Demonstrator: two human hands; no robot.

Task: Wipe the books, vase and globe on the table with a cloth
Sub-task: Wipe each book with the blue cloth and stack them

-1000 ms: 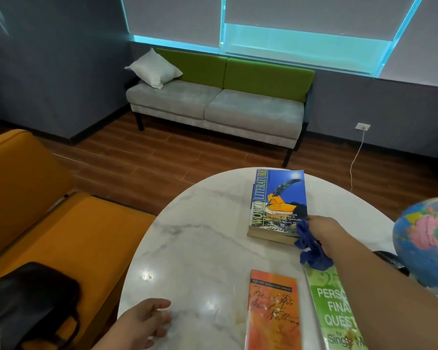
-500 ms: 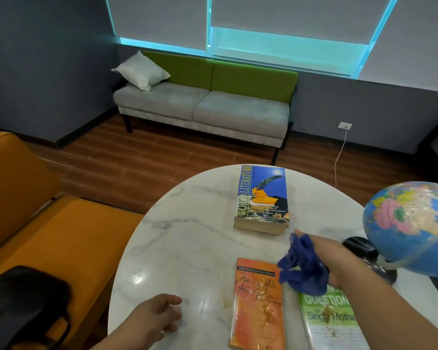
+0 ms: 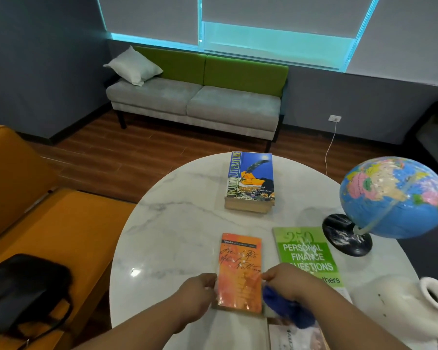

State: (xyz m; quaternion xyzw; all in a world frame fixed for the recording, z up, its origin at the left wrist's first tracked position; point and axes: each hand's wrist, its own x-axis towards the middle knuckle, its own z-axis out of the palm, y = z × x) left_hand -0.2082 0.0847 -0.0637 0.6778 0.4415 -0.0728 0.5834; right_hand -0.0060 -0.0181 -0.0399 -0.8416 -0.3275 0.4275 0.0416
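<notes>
Gripping orange Folger book [image 3: 239,269]: left hand [image 3: 197,291]

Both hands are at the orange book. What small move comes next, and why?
Probably lift the orange book slightly: the left hand grips its left edge, the right hand touches its right edge, and the blue cloth in that hand is off the cover.
</notes>
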